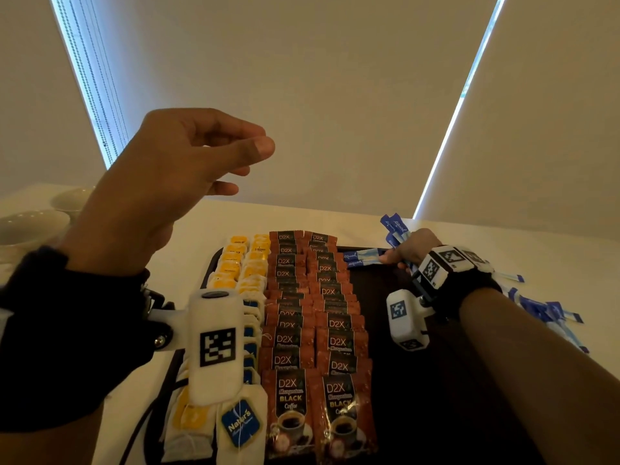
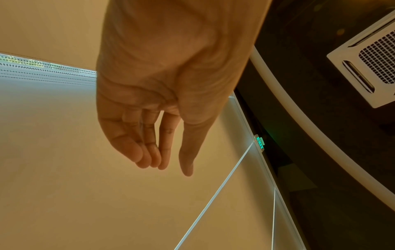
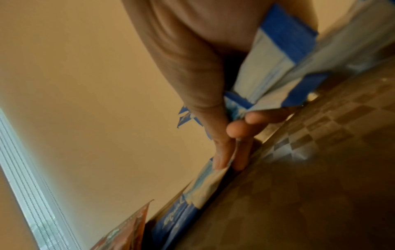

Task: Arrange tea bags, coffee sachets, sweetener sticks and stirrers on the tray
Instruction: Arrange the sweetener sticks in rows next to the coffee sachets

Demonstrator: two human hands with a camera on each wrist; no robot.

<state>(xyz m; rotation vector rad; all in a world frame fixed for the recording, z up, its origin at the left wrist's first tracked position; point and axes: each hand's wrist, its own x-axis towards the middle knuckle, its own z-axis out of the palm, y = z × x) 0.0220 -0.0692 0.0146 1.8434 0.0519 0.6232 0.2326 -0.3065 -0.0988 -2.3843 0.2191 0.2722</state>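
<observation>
A dark tray [image 1: 419,380] holds two columns of tea bags [image 1: 245,273] on its left and two columns of red coffee sachets [image 1: 295,333] beside them. At the tray's far right corner my right hand [image 1: 407,251] grips a bunch of blue-and-white sweetener sticks [image 1: 394,228] and pinches one stick [image 1: 364,255] that lies along the far rim. The right wrist view shows the sticks [image 3: 278,55] in the palm and thumb and finger on the low stick [image 3: 205,184]. My left hand [image 1: 188,162] hovers high above the table, fingers loosely curled, holding nothing [image 2: 162,162].
More sweetener sticks [image 1: 543,310] lie scattered on the white table to the right of the tray. White cups [image 1: 30,226] stand at the far left. The tray's right half shows bare dark surface. Window blinds hang behind the table.
</observation>
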